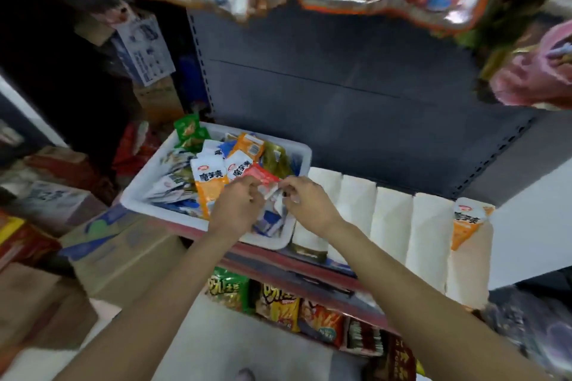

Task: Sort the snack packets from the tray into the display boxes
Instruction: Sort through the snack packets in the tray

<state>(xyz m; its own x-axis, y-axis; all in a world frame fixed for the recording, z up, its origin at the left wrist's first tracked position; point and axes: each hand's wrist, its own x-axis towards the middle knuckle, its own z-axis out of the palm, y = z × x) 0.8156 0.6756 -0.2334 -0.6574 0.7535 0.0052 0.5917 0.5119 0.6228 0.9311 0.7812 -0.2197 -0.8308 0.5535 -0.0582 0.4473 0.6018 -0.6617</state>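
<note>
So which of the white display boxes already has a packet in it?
The far-right display box, farthest from the tray: an orange-and-white packet sticks out of its top. The other boxes in the row show none.

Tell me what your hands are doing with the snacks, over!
Left hand and right hand both pinching one small red-and-white snack packet over the white plastic tray. White display boxes mostly empty; one orange-and-white packet in far-right box. Nothing blocking.

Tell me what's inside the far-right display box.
One orange-and-white snack packet stands in the far-right display box, its top above the rim. Its lower part and anything beneath it are hidden by the box wall.
</note>
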